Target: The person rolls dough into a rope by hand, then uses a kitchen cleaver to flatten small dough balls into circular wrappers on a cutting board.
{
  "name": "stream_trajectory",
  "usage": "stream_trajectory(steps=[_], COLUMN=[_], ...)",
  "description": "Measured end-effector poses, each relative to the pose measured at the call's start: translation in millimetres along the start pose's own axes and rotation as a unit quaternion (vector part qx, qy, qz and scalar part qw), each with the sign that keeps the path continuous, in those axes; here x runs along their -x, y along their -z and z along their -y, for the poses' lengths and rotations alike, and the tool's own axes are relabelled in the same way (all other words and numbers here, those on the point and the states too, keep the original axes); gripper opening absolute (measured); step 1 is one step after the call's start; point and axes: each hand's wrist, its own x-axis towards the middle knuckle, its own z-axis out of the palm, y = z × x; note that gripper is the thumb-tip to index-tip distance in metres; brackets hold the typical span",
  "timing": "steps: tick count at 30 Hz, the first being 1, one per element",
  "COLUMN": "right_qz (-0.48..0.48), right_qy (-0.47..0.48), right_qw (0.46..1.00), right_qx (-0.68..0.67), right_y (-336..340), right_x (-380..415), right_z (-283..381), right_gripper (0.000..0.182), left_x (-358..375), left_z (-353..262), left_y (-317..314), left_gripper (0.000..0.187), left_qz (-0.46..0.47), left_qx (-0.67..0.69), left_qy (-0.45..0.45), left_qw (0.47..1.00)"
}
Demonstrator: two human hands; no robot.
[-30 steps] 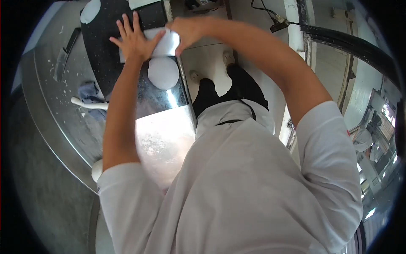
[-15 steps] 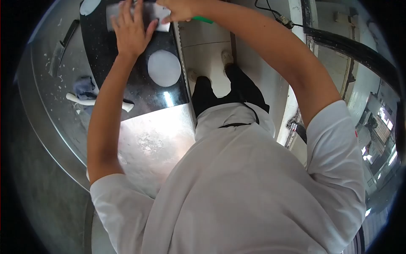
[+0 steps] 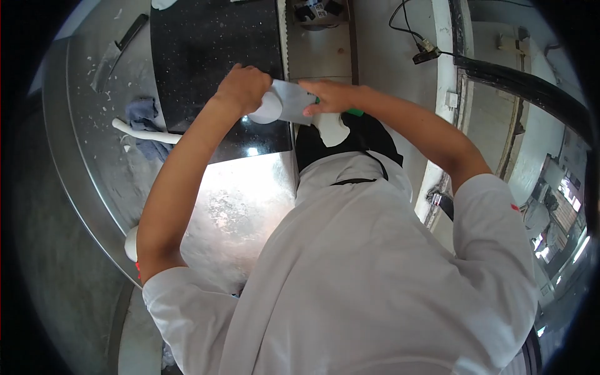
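My left hand [image 3: 245, 87] is closed, with its fingers curled at the upper edge of a thin white dough round [image 3: 266, 109]. The round overlaps the near side of a wide metal blade [image 3: 294, 102]. My right hand [image 3: 331, 97] grips this cleaver, and part of its green handle [image 3: 355, 112] shows below the wrist. The blade is over the right edge of the black speckled board [image 3: 206, 56]. Below my right hand hangs a pale, floppy piece [image 3: 332, 130], which looks like dough, against the dark trousers. How it is held is hidden.
On the metal counter at left lie a black-handled knife [image 3: 119, 53], a blue-grey cloth [image 3: 142, 111] and a long white dough strip [image 3: 147, 133]. Another white piece [image 3: 164, 3] is at the board's far end. A cable [image 3: 409, 28] runs at upper right.
Both hands have come back toward my body from the far part of the board. My left hand has gone from flat on the blade to closed, and the cleaver has moved to the board's edge.
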Motion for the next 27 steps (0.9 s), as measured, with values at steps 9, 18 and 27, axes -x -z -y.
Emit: stream_trajectory(steps=[9,18,27], right_qz=[0.12,0.148,0.272], right_qy=[-0.067,-0.055,-0.111], right_qw=[0.984,0.987,0.955], right_qx=[0.109,-0.012,0.039], right_y=[19.1,80.3,202.9], right_x=[63.5,1.4,-101.3], right_z=[18.2,10.5,37.1], right_gripper=[0.052,0.048,0.049], left_x=[37.2,18.8,-76.6], left_z=[43.1,131.8,275.5], left_y=[-7.2,60.9,53.0], left_gripper=[0.028,0.034,0.059], left_qz=[-0.163,-0.337,-0.501], left_qx=[0.268,0.42,0.524], left_qy=[-0.03,0.159,0.435], left_qw=[0.949,0.827,0.533])
